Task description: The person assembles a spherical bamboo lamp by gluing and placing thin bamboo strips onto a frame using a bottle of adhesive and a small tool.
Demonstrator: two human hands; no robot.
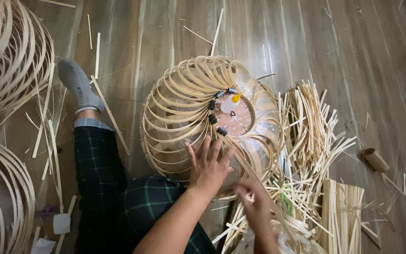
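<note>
A round lampshade frame of curved bamboo strips [184, 108] lies on the wooden floor over a clear bubble-like form. Several black binder clips [212, 112] and a yellow one hold strip ends around its pinkish centre disc [238, 117]. My left hand [208, 165] rests flat on the near side of the frame, fingers spread. Below and to its right, my right hand [254, 200] pinches a thin bamboo strip [247, 162] that runs up toward the frame's centre.
Loose bamboo strips [313, 136] are heaped to the right, with a neat bundle [343, 211] lower right and a cardboard tube [376, 160]. Two other bamboo frames [5, 61] sit at the left. My leg in plaid trousers [97, 174] and grey sock stretches left.
</note>
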